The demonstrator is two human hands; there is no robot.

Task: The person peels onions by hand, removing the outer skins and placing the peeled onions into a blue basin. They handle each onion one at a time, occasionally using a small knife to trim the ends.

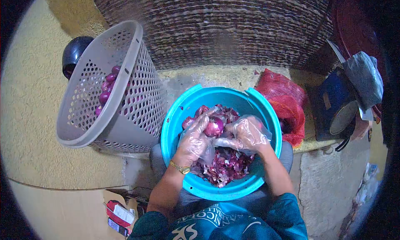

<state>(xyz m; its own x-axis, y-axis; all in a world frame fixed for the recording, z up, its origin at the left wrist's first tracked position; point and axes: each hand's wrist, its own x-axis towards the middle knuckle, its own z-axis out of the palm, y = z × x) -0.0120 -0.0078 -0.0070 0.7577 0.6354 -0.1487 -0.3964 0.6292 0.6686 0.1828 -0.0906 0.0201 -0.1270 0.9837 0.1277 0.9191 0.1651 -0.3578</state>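
My left hand, in a clear plastic glove and with a gold watch at the wrist, is closed round a red onion. Close beside the onion is my right hand, also gloved, its fingers curled in; what they hold, if anything, is hidden. Both hands are inside a turquoise tub that rests between my legs. Loose purple onion skins lie in the tub below my hands, and more red onions lie toward its far side.
To the left, a tall grey perforated basket leans with red onions inside. A red mesh sack lies right of the tub. Farther right stands a dark blue weighing scale with a plastic bag on it. A ridged brown wall closes the back.
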